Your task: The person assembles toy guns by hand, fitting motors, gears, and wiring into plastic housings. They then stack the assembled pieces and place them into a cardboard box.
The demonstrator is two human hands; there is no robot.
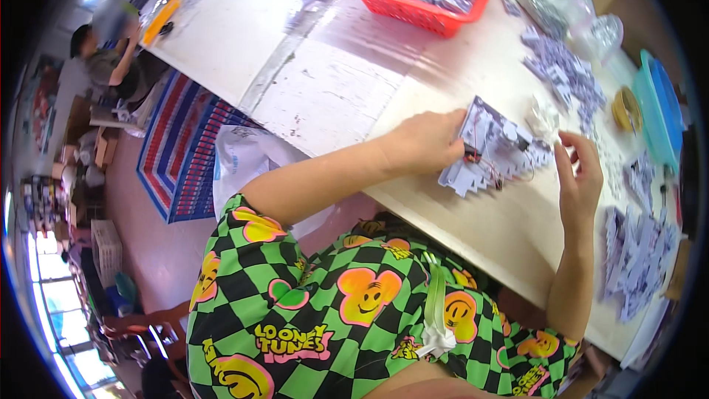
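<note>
My left hand [432,140] grips the left edge of a pale grey-lavender plastic part [484,159], holding it just above the table. Thin red and dark wires and small dark pieces show on this part, and its lower edge is jagged. My right hand [580,177] is to the right of the part and apart from it. Its thumb and forefinger tips come together in a pinch; anything between them is too small to make out. A crumpled white clump [543,118], perhaps a bag, lies just beyond, close to those fingertips.
A red basket [421,15] full of grey plastic pieces stands at the back of the white table [325,92]. Piles of similar pieces [642,258] lie along the right, near a tape roll [626,109] and a turquoise basin [653,114]. A striped bag [185,148] stands left; another person [111,59] is beyond.
</note>
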